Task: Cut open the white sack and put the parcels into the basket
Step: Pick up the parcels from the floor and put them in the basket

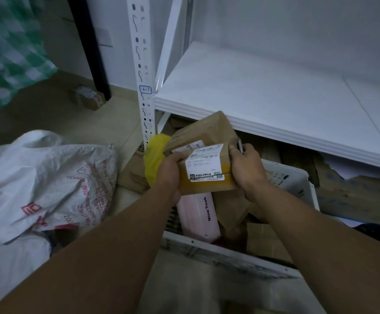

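Gripping a labelled box at both ends with left hand and right hand, fingers curling round it. Holding it just above the basket, over a pink parcel lying inside, beneath the shelf. Leaving the sack slumping on the floor, left of the basket.

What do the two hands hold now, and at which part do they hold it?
Both hold one small labelled cardboard box: left hand grips its left end, right hand its right end.

Dim, flat indoor light, no hard shadows. Green-and-white checked fabric upper left is motion-blurred. Wide-angle bend at edges; white metal shelf board brightest.
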